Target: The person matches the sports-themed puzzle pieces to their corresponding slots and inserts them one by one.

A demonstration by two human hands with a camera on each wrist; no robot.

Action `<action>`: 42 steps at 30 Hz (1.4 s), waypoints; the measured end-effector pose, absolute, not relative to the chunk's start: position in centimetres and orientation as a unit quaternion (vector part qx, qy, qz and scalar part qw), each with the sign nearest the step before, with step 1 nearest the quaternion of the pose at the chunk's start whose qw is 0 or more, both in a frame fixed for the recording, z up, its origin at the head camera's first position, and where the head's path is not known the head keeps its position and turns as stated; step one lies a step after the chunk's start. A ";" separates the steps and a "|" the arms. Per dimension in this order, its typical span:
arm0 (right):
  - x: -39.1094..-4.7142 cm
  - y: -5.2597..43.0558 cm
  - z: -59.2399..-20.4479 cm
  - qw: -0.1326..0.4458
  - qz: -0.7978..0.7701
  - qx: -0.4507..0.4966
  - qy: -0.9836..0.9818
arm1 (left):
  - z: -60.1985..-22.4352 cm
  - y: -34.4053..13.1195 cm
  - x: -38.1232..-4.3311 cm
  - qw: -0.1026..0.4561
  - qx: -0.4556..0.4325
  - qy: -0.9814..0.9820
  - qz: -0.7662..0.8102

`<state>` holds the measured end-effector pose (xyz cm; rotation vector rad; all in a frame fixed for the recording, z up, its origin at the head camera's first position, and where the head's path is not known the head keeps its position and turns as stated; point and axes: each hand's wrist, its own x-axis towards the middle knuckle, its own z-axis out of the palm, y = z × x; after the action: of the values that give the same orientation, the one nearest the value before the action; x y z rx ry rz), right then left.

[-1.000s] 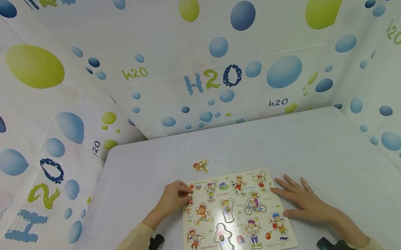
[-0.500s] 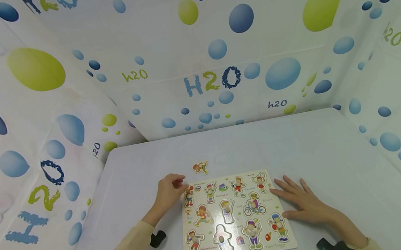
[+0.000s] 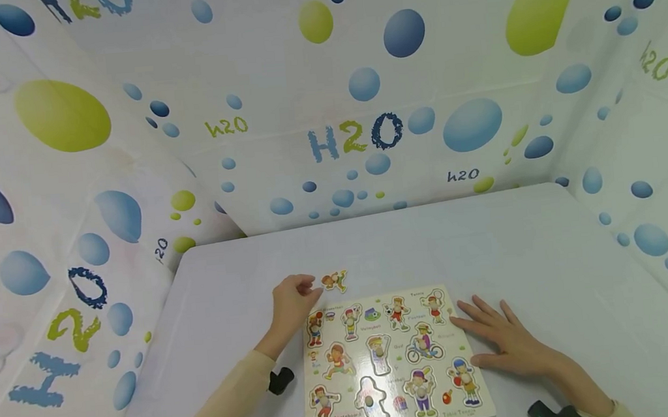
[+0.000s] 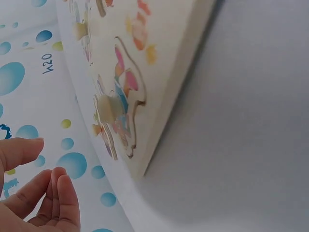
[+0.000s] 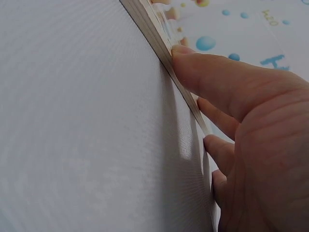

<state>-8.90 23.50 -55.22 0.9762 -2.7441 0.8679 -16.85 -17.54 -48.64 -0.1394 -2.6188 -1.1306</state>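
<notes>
A wooden peg puzzle board (image 3: 396,393) printed with sports figures lies on the white table. Most of its cut-outs hold knobbed pieces; the outlined recess (image 3: 371,402) at the lower middle shows bare wood. Beyond the board's far left edge lies a loose puzzle piece (image 3: 334,281). My left hand (image 3: 295,303) is just left of that piece, its thumb and fingertips apart with nothing between them, as the left wrist view also shows. My right hand (image 3: 506,339) lies spread at the board's right edge, thumb and index fingertip touching it; in the right wrist view the thumb (image 5: 207,72) rests against the edge.
Dark wrist cameras are strapped at the left wrist (image 3: 281,381) and the right wrist (image 3: 553,414). White curtains (image 3: 275,62) with blue and green drops and H2O lettering surround the table (image 3: 244,268) at the back and sides.
My left hand has let go of the basketball player piece at the board's upper left corner and moved away and right, up to the loose piece. The right hand stays in place.
</notes>
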 end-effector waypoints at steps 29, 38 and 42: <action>-9.0 23.6 -55.2 0.048 0.289 0.317 -0.902 | -49.9 -14.1 -21.3 0.088 0.063 -0.888 -0.447; -9.0 23.5 -55.2 0.047 0.290 0.316 -0.902 | -50.3 -13.8 -21.6 0.072 0.066 -0.897 -0.430; -8.9 23.5 -55.3 0.047 0.288 0.315 -0.903 | -50.6 -13.8 -21.7 0.065 0.070 -0.902 -0.420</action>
<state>-8.94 23.52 -55.31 0.9603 -2.7556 0.8796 -21.71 -13.81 -50.59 0.2104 -2.7226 -1.2682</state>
